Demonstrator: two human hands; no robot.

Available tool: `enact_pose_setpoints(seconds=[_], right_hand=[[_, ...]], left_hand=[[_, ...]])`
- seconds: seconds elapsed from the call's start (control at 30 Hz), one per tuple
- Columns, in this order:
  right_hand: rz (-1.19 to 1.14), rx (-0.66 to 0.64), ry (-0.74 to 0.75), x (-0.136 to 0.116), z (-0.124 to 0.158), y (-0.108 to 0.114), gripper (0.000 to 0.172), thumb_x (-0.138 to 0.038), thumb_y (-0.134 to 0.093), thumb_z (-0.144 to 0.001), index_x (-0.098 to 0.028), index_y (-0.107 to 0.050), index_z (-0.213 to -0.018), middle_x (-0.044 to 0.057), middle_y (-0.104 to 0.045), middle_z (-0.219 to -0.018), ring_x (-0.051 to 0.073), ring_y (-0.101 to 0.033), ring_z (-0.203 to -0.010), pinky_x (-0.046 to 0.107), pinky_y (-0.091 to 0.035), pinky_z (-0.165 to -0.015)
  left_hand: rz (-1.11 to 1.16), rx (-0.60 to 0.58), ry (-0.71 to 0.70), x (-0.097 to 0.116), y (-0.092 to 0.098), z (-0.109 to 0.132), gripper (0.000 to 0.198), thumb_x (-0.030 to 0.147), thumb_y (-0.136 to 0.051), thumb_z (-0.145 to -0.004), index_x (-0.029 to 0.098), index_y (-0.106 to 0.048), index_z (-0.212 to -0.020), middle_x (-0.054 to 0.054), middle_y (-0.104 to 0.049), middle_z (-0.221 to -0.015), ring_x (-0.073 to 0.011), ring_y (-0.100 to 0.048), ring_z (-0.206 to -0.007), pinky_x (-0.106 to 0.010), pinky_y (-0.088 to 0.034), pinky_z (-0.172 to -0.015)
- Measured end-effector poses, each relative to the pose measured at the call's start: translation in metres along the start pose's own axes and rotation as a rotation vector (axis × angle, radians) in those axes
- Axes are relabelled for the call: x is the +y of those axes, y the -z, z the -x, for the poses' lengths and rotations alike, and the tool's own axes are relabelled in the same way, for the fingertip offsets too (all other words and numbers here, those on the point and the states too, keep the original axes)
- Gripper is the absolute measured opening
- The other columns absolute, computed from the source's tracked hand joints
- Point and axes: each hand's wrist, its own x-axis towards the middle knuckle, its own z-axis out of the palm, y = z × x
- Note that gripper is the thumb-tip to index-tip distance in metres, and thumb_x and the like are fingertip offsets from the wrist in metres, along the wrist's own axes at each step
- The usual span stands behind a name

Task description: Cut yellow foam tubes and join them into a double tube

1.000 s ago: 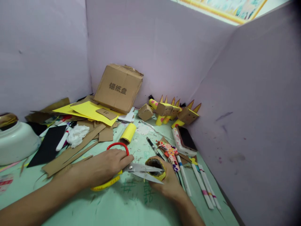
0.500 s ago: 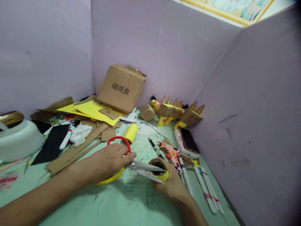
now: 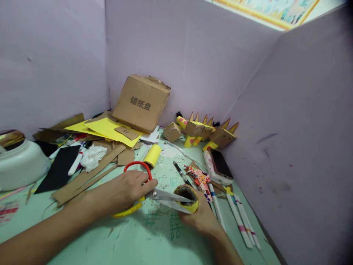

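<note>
Left hand [image 3: 124,191] grips the scissors [image 3: 168,197] by their red and yellow handles, blades slightly parted across the rim of the cardboard tube [image 3: 190,200]. Right hand [image 3: 202,219] wraps around that yellow-wrapped tube, low over the green table [image 3: 138,239], beside the markers [image 3: 239,221].

Hemmed in by 3 pale lilac panels [image 3: 193,55]. Smudged on the right. Floored by a scribbled mint-green worktop [image 3: 132,243]. Topped by a bright yellow-framed picture [image 3: 264,11].
</note>
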Motion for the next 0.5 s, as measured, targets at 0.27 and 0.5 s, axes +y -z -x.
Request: enact_pose_setpoints(seconds=[0.27, 0.5], right_hand=[[0.009, -0.009, 0.036, -0.0003, 0.0011, -0.0006, 0.039, 0.003, -0.050, -0.050, -0.018, -0.060, -0.081, -0.004, -0.061, -0.072, 0.013, -0.055, -0.065, 0.021, -0.042, -0.058], [0.076, 0.007, 0.046, -0.0016, -0.0001, -0.0011, 0.036, 0.002, -0.049, -0.051, -0.018, -0.059, -0.080, -0.003, -0.062, -0.073, 0.014, -0.055, -0.066, 0.022, -0.043, -0.060]], left_hand=[[0.031, 0.003, -0.020, 0.0011, 0.0037, 0.0013, 0.032, 0.002, -0.039, -0.078, 0.018, -0.045, -0.106, -0.003, -0.056, -0.074, -0.0186, -0.052, -0.062, -0.030, -0.038, -0.057], [0.102, -0.027, -0.016, -0.0001, 0.0092, -0.0001, 0.041, -0.001, -0.044, -0.065, 0.019, -0.046, -0.101, -0.002, -0.060, -0.074, -0.0187, -0.053, -0.060, -0.029, -0.035, -0.053]])
